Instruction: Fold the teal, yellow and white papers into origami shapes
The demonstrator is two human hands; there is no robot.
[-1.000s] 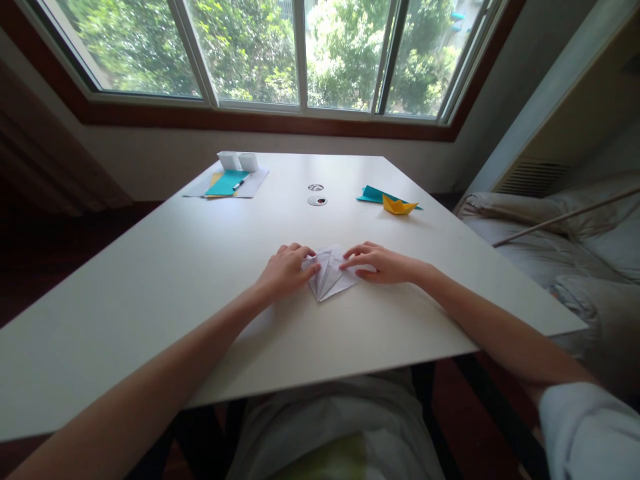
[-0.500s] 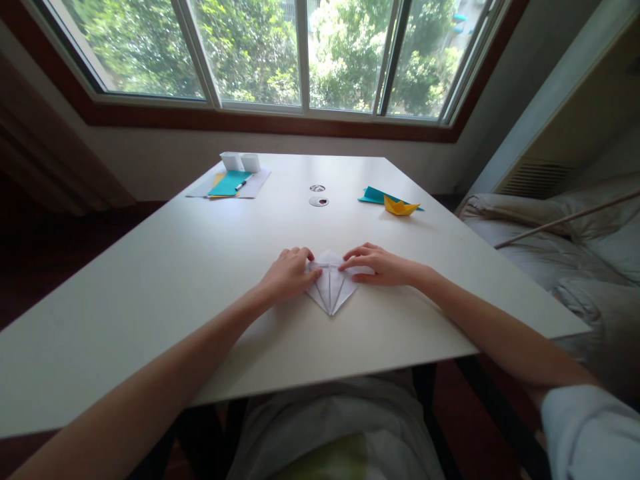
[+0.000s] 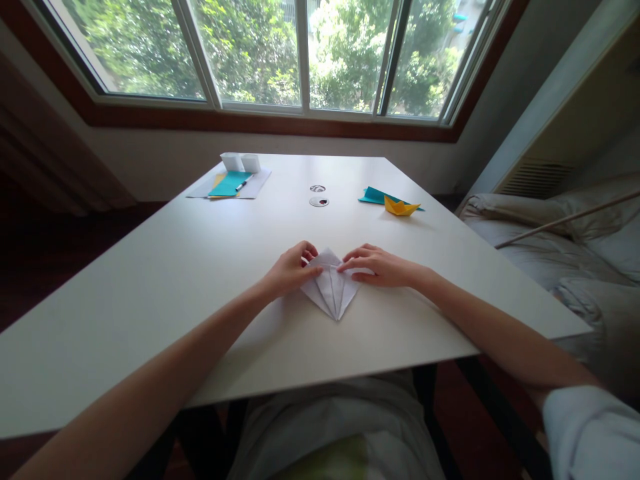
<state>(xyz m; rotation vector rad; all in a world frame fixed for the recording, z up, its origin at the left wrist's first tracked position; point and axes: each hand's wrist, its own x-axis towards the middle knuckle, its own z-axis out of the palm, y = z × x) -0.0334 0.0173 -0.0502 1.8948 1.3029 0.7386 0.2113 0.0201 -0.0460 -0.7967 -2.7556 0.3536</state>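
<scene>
A folded white paper (image 3: 334,293) lies on the white table in front of me, kite-shaped, with creases running down to a point near me. At its left side my left hand (image 3: 293,270) is closed on it, thumb on top and fingers curled at the far left edge. My right hand (image 3: 383,267) rests on the right side, its fingers stretched out and the thumb apart from them. Its index fingertip touches the paper's upper middle. The paper's left and right edges are partly covered by my fingers.
At the right stands a yellow paper boat (image 3: 401,207) before a teal folded paper (image 3: 375,195). Back left are teal sheet (image 3: 229,183), a pen (image 3: 243,183) and white boxes (image 3: 231,161). Round table inserts (image 3: 319,201) sit mid-table. The table edge (image 3: 320,381) is near my lap.
The folded paper has turned slightly, its near point shifting right and toward me. My left hand's fingers have curled more at its edge. My right hand has barely moved.
</scene>
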